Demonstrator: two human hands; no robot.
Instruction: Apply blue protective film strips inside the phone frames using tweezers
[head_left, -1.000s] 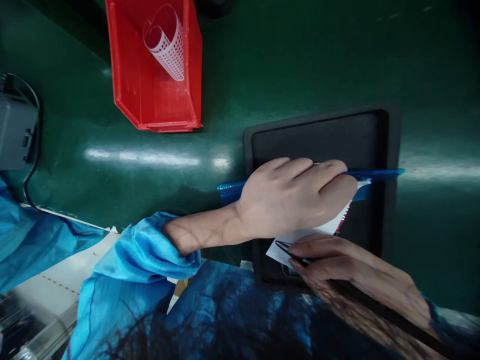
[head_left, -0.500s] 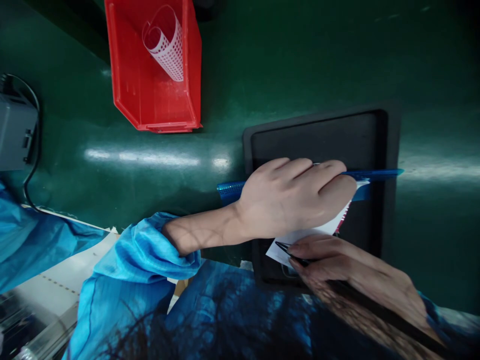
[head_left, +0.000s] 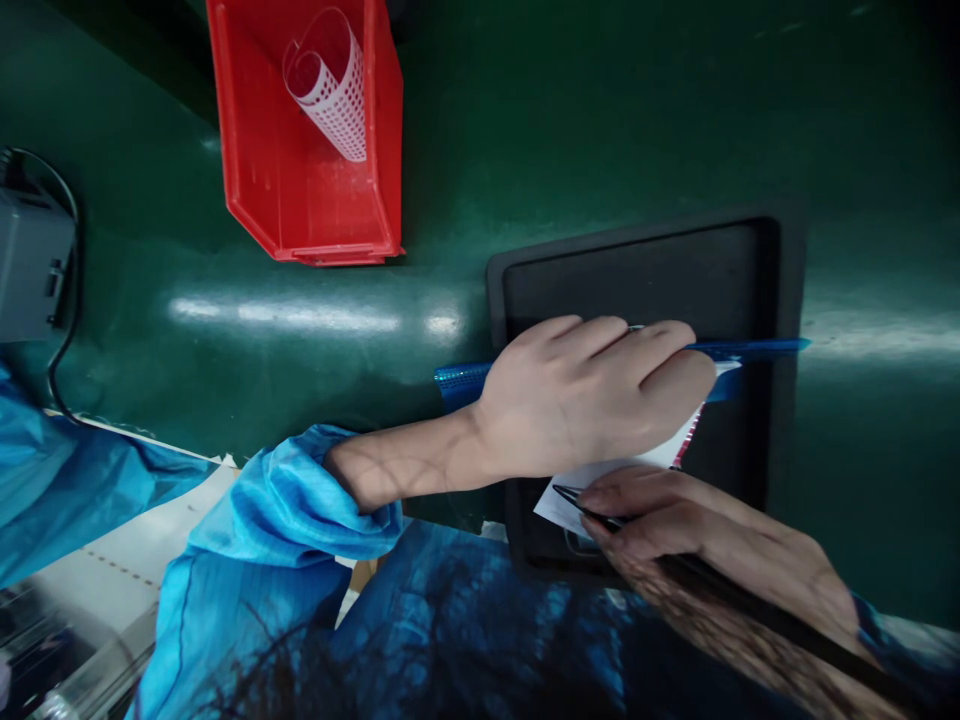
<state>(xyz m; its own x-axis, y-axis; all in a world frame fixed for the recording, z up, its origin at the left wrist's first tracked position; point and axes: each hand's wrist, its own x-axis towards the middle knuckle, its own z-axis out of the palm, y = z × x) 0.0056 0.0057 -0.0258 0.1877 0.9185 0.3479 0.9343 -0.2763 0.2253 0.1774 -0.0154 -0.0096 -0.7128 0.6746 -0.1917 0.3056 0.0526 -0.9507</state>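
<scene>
Over the black tray, my left hand is curled closed, knuckles up, around a blue translucent plastic strip that sticks out on both sides of the fist. Below that hand juts a white sheet with a pinkish-red toothed edge; how the fingers grip it is hidden. Pinched in my right hand are black tweezers, their tips lying over the sheet's lower left corner. I cannot see whether the tips touch the sheet.
A red bin at the upper left holds a rolled white perforated sheet. At the far left stands a grey box with a black cable, above a blue sleeve. The table is glossy green.
Almost nothing differs. My right hand, the tweezers and the white sheet have shifted very slightly right; my left hand keeps its grip.
</scene>
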